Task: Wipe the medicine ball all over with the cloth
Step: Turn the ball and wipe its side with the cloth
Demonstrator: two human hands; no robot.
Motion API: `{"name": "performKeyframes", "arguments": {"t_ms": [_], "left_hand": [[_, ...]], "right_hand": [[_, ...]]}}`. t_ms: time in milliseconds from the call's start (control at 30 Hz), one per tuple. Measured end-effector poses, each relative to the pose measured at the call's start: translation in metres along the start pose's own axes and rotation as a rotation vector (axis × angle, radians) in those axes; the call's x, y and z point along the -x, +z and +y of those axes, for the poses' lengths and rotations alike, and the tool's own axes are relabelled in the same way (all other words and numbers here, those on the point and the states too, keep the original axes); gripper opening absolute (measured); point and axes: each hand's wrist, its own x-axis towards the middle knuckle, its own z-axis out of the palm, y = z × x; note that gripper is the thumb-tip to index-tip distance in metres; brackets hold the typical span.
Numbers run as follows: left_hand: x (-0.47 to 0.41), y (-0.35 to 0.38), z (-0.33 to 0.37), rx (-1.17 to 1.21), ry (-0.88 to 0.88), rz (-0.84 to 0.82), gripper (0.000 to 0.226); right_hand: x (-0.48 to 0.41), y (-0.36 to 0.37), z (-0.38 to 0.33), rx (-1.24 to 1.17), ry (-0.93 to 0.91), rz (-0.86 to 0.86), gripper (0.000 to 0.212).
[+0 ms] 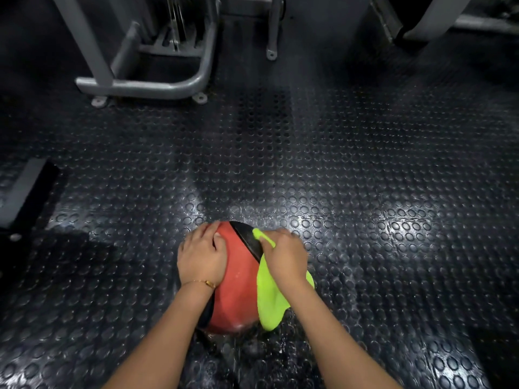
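Note:
A red and black medicine ball (238,287) sits on the studded black rubber floor, low in the middle of the head view. My left hand (203,255) lies spread over the ball's upper left side, fingers fairly straight, steadying it. My right hand (285,255) presses a bright yellow-green cloth (269,299) against the ball's upper right side, where the black panel meets the red. Most of the cloth hangs down the right side of the ball below my hand. The ball's right flank is hidden by cloth and hand.
A grey gym machine frame (146,87) with bolted feet stands on the floor at the back left. Another grey machine part (438,21) is at the back right. A grey and black block (25,192) sits at the left edge.

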Motion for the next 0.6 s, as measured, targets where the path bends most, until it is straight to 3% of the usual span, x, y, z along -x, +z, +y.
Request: {"name": "performKeyframes", "arguments": {"t_ms": [100, 267, 400, 500, 600], "left_hand": [[-0.006, -0.002, -0.002, 0.013, -0.006, -0.011, 0.064], [0.007, 0.004, -0.001, -0.039, 0.018, 0.001, 0.062], [-0.003, -0.001, 0.002, -0.013, 0.005, -0.029, 0.059], [-0.009, -0.002, -0.001, -0.025, 0.028, -0.05, 0.045], [-0.006, 0.0, -0.002, -0.04, 0.051, -0.046, 0.052]], "right_hand": [[0.023, 0.0, -0.013, -0.034, -0.223, 0.043, 0.026], [-0.017, -0.006, -0.013, 0.075, 0.004, -0.037, 0.029], [0.018, 0.005, 0.012, -0.057, -0.144, 0.019, 0.027], [0.052, 0.007, 0.032, -0.156, -0.117, 0.108, 0.029], [0.027, 0.01, 0.019, -0.127, -0.109, 0.12, 0.024]]}}
